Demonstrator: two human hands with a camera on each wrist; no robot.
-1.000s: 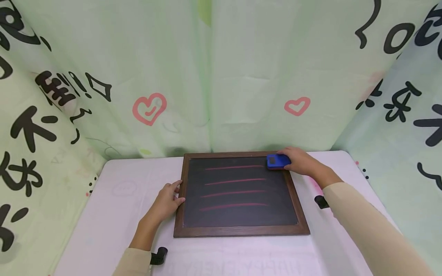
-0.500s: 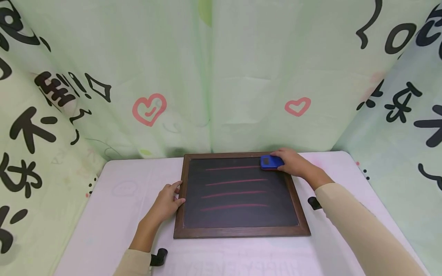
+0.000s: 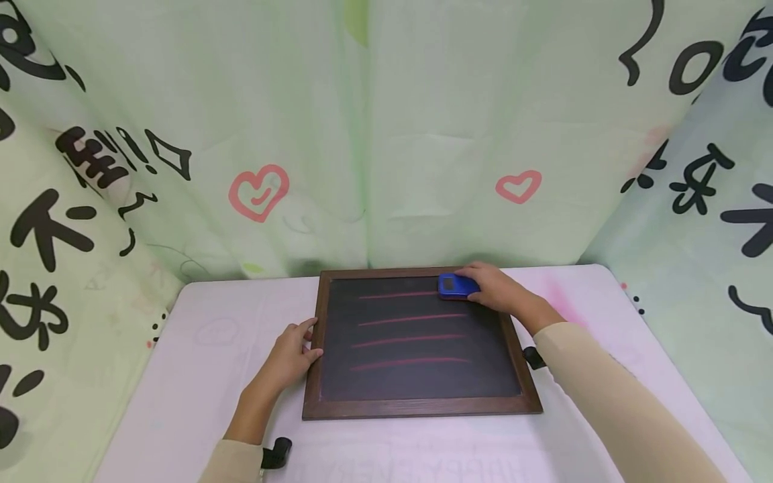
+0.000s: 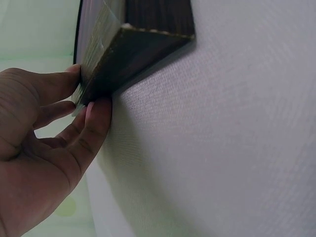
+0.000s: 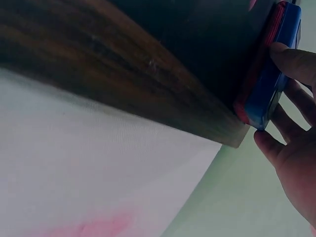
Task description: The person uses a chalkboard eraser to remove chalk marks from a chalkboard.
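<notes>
Pale tablecloth point(image 3: 211, 376) underlies everything. Right hand point(image 3: 492, 290) grips a blue eraser point(image 3: 454, 286) on the chalkboard point(image 3: 417, 376), at the top red line's point(image 3: 395, 294) right end; that line stretches leftward. Left hand point(image 3: 292, 352) fingers press the frame's left edge.

Around me hangs a pale green fabric curtain point(image 3: 423, 134) printed with big black brush-style characters point(image 3: 51, 228); at 9 o'clock and 3 o'clock I cannot make out any of them, since folds and the frame edges cut them off. Two pink hearts sit on it at 11 o'clock point(image 3: 260, 192) and 1 o'clock point(image 3: 518, 186). On the white cloth-covered worktop point(image 3: 199, 376), at 6 o'clock, faint pale lettering point(image 3: 423, 464) lies upside down to me; it seems to spell "HAPPY EVERYDAY", though it is too washed out to be sure. My dark wood-framed chalkboard point(image 3: 314, 376) carries four pink chalk lines point(image 3: 410, 339), no words.
</notes>
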